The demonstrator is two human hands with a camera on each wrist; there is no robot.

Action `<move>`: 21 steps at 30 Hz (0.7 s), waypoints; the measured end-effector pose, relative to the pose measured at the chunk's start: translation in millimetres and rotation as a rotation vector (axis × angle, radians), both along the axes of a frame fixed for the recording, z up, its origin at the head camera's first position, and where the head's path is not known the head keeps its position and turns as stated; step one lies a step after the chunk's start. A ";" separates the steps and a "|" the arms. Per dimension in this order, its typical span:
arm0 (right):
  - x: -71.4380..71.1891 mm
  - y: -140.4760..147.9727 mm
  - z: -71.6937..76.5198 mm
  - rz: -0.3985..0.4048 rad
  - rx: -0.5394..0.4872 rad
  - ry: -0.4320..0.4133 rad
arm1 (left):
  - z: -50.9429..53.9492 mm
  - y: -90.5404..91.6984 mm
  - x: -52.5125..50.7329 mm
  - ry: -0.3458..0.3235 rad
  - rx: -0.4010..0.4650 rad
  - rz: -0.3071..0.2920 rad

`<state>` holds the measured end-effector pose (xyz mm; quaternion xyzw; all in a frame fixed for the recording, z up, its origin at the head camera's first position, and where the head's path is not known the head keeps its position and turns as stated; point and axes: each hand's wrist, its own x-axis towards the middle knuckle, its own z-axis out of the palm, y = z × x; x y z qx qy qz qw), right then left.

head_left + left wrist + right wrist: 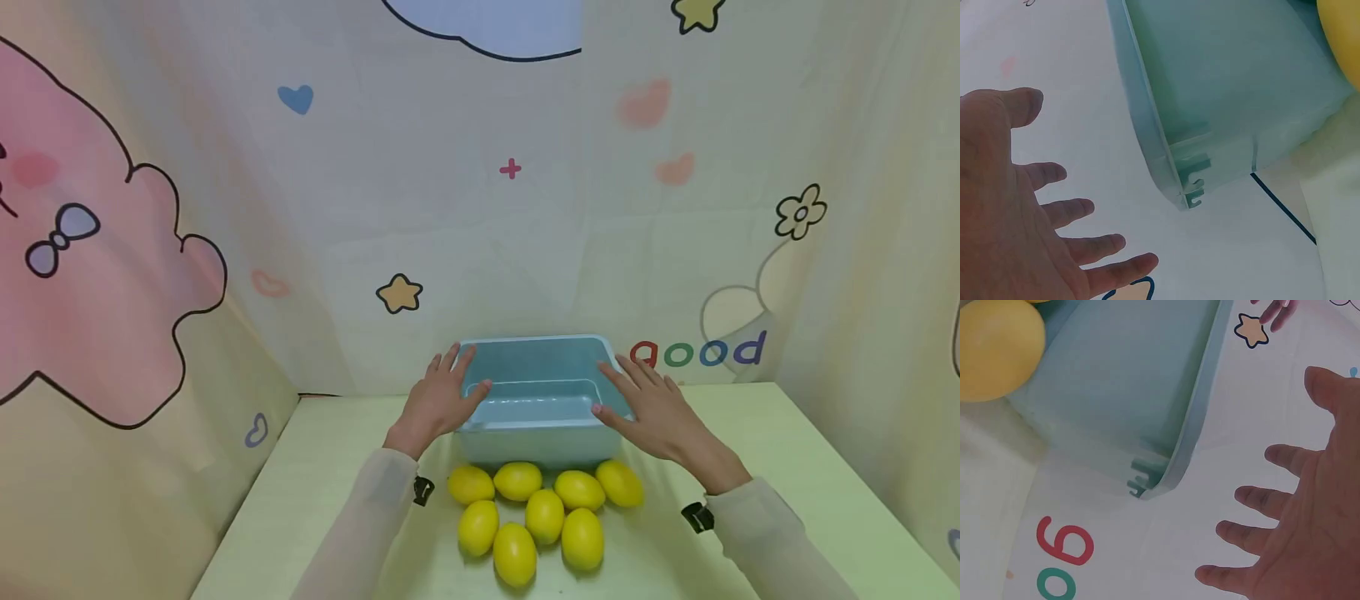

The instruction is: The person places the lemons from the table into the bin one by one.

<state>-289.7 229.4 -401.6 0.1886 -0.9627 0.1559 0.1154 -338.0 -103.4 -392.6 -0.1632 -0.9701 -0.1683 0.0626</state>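
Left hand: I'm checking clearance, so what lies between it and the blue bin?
Nothing; the left wrist view shows only backdrop between the left hand and the blue bin.

In the head view, the left hand (437,403) is pointed toward one o'clock, the right hand (662,418) toward eleven; fingers (1094,248) are extended and spread, sleeved forearms (358,521) angled likewise.
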 end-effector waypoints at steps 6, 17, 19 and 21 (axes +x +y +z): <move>12.9 10.0 -8.0 -0.013 -0.020 0.015 | -2.7 -1.8 -3.1 -0.029 0.053 -0.006; 27.2 20.0 -29.2 -0.039 -0.012 -0.017 | -14.2 -4.4 -4.2 -0.108 0.172 0.018; 27.7 21.1 -34.0 -0.042 -0.012 -0.035 | -15.6 -5.4 -4.1 -0.114 0.187 0.019; 28.4 22.5 -38.5 -0.048 -0.024 -0.062 | -17.0 -5.9 -4.1 -0.117 0.211 0.023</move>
